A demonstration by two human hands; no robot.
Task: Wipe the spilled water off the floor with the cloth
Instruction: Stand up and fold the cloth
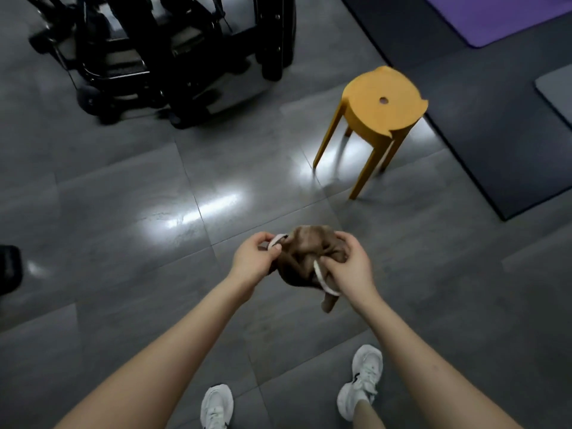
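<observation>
The person stood on the grey tiled floor (117,193) with both bare arms held out in front, the brown cloth (305,255) bunched up in the air between the two hands, well above the tiles. The left hand (255,258) pinched the cloth's pale edging at its left side between thumb and fingers; the right hand (351,267) was closed on the crumpled right side, with a loop of the same pale trim curling below it and a corner of cloth dangling underneath. Both grips were clenched on the fabric.

Ahead and to the right stood a yellow stool (382,102) with a small hole in its round seat, its legs on the tiles just beside a dark mat (483,144). A purple mat (501,17) lay farther off in the top right corner. A black wheeled frame (173,54) stood at the upper left. Bright patches of light gleamed on the tiles between the stool and the hands; whether any of that sheen was water I could not tell. Two white sneakers (362,382) showed at the bottom.
</observation>
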